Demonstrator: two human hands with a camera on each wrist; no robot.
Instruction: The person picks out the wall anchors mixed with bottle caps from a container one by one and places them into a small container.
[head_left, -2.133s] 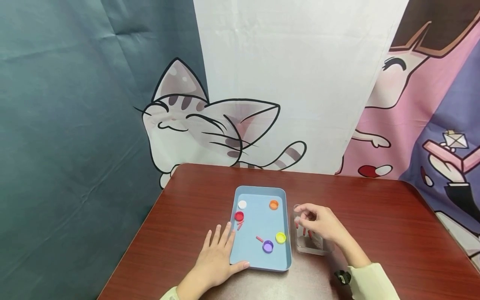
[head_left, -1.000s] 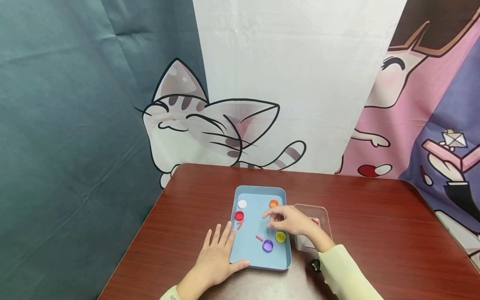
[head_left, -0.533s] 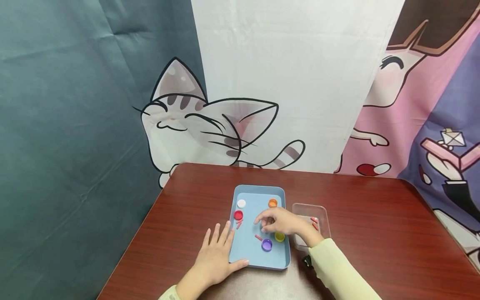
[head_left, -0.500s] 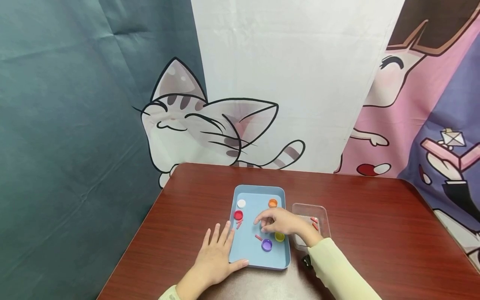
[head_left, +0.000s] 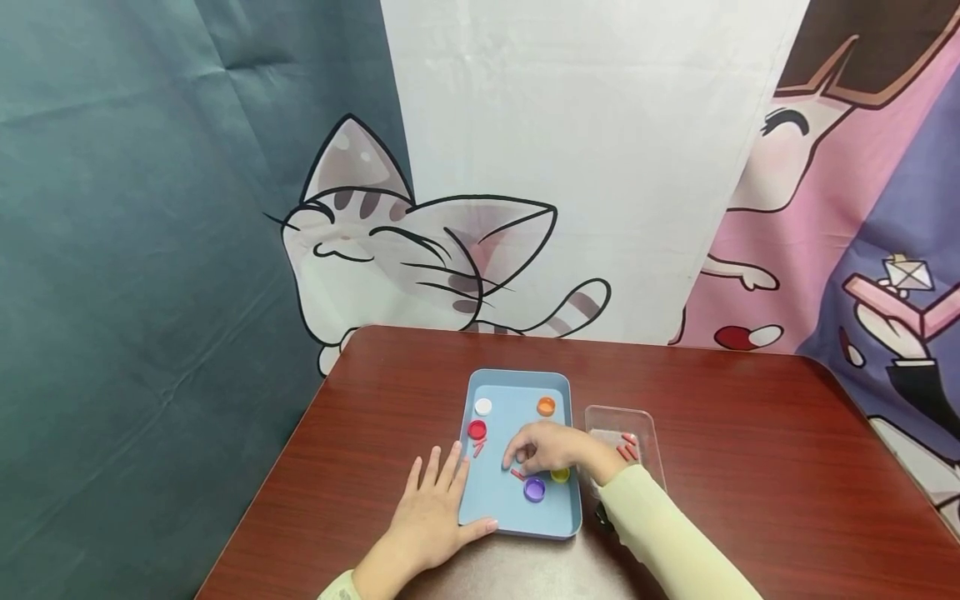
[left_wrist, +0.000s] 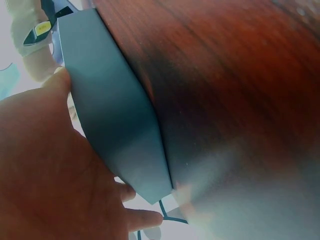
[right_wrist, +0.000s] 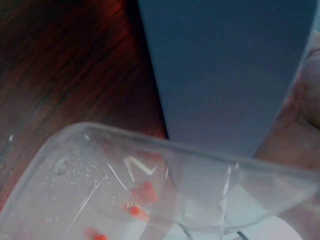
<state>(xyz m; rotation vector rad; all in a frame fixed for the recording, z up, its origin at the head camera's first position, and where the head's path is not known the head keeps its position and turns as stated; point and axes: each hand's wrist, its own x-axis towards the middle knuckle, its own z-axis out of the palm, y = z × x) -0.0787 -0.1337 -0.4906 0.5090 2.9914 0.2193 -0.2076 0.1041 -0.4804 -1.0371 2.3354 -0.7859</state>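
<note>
A light blue tray (head_left: pixel 495 521) holds bottle-cap-like rounds: white (head_left: pixel 483 407), red (head_left: pixel 477 430), orange (head_left: pixel 546 406), purple (head_left: pixel 534 489) and yellow (head_left: pixel 560 475), the last partly covered by my right arm. Small red sticks (head_left: pixel 478 451) lie by the red cap. My left hand (head_left: pixel 427 521) is spread at the tray's near left corner, its thumb against the near rim. Inside the tray, my right hand (head_left: pixel 547 447) reaches low with bent fingers beside a short red stick (head_left: pixel 517 474). Whether its fingertips pinch anything is hidden.
A clear plastic box (head_left: pixel 651 425) stands just right of the tray, with several red sticks (head_left: pixel 628 451) inside; my right forearm crosses its near part. Both stand on a brown wooden table (head_left: pixel 750 467). Cartoon-printed cloth (head_left: pixel 487 125) hangs behind.
My right hand has moved left from the clear box into the tray, then lower towards the short red stick. My left hand and the tray have stayed in place.
</note>
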